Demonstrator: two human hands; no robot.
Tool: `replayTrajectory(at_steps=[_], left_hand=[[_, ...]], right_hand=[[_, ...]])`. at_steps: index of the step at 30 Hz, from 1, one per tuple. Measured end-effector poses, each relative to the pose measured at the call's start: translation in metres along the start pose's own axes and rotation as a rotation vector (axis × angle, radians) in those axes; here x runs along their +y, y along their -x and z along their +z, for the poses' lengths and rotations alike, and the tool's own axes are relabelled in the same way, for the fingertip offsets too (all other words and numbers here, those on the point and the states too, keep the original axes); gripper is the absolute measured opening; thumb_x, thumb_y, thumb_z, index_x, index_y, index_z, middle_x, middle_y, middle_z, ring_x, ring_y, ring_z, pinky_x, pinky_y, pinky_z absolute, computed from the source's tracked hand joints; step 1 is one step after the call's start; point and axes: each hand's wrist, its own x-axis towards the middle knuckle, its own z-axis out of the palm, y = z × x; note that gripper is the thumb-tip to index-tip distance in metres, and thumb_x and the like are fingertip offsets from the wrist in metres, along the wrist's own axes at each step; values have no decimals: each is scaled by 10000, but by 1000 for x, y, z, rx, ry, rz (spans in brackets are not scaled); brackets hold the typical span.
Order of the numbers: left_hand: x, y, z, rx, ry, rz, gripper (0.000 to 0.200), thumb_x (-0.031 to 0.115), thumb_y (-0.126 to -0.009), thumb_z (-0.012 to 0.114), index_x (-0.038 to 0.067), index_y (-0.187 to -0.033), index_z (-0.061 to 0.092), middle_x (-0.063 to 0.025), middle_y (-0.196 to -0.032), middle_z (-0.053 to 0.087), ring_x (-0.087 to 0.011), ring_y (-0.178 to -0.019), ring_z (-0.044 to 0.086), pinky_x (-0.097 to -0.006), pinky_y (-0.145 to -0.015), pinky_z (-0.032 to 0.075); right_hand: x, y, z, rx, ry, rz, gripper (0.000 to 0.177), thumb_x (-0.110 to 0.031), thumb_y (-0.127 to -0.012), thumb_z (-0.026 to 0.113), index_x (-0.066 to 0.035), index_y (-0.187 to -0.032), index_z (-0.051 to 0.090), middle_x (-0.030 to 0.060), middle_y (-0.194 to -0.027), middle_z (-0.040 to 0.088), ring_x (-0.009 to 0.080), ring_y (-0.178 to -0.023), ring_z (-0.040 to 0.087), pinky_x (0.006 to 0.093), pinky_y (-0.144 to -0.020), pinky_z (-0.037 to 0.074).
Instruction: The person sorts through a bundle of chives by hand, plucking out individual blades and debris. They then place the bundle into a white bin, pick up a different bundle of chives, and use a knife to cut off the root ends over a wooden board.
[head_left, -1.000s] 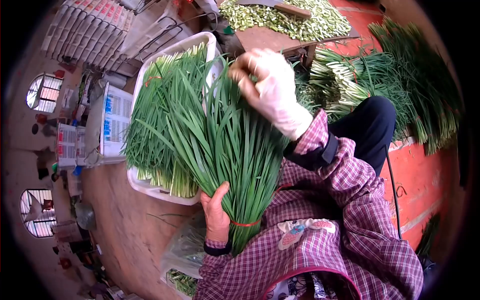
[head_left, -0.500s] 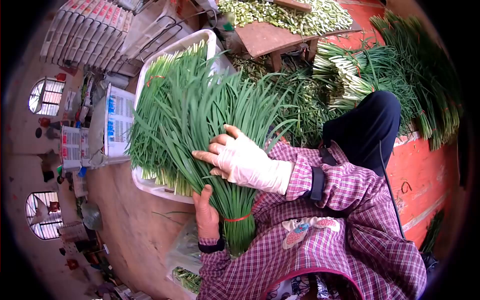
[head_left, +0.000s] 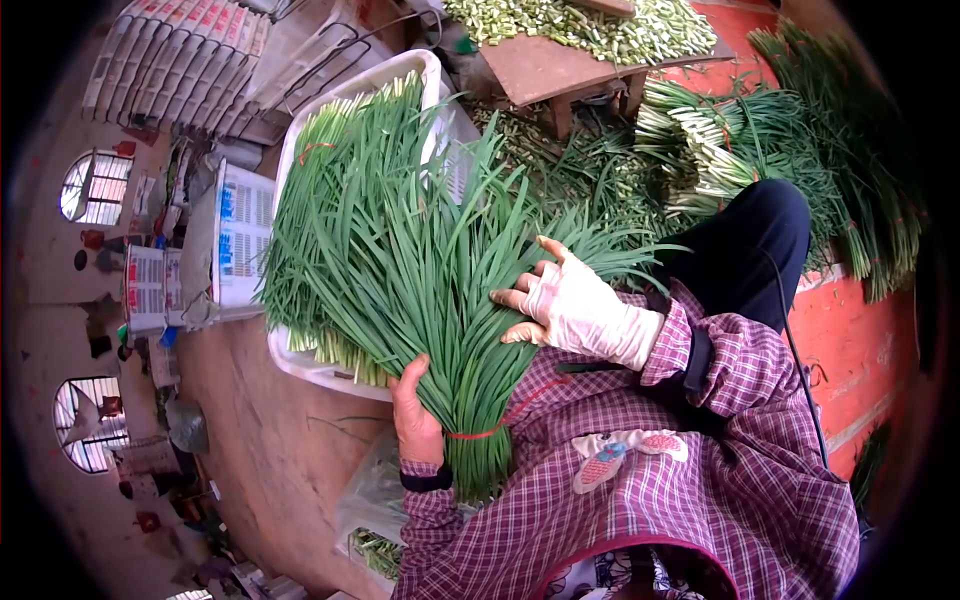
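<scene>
The person's bare left hand (head_left: 416, 418) has its grip closed on a bunch of greens (head_left: 465, 330), thumb along the left side, the other fingers hidden behind the leaves. The red band (head_left: 477, 434) sits right of the palm, and the short tied end hangs below it, in front of the checked shirt (head_left: 640, 520). Above the thumb the leaves fan out, overlapping the right edge of the white crate (head_left: 330, 378) and the greens piled in it. The gloved right hand (head_left: 590, 308) has a loose grip, fingers spread against the bunch's right side, well above the band; some leaf tips stick out beyond it. Farther off, chopped pieces (head_left: 640, 38) cover the tabletop (head_left: 520, 72) up to near its front edge; more greens (head_left: 765, 130) lie close to its right corner.
</scene>
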Motion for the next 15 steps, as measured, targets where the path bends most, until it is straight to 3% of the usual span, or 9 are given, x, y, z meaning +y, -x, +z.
replayTrajectory(at_steps=[2, 7, 12, 15], left_hand=[[1, 4, -4, 25, 51, -66, 485, 33, -839, 586, 3, -1313, 483, -105, -1215, 582, -238, -1071, 597, -385, -929, 517], [3, 10, -12, -30, 55, -19, 523, 40, -822, 591, -4, -1327, 465, -123, -1233, 578, -277, -1090, 597, -434, -962, 507], [6, 14, -10, -23, 84, -35, 539, 14, -812, 594, -3, -1333, 456, -118, -1232, 576, -269, -1086, 598, -416, -958, 506], [7, 26, 17, -22, -31, 83, 513, -6, -810, 597, 14, -1309, 484, -100, -1191, 593, -238, -1039, 609, -382, -931, 506]], right_hand=[[-5, 4, 1, -7, -6, 23, 586, -630, -846, 494, -133, -1109, 660, 79, -872, 625, 277, -869, 625, 528, -1069, 331], [-11, 6, -13, 43, -46, 18, 538, -609, -846, 515, -146, -1068, 674, 52, -868, 612, 255, -879, 598, 500, -1055, 344], [-10, 1, -25, 154, -117, 2, 478, -565, -855, 537, -158, -1058, 683, 33, -874, 614, 250, -892, 585, 468, -1044, 347], [-11, -7, -39, 219, -163, 15, 350, -448, -874, 577, -163, -1050, 678, 26, -902, 619, 240, -917, 579, 460, -1027, 357]])
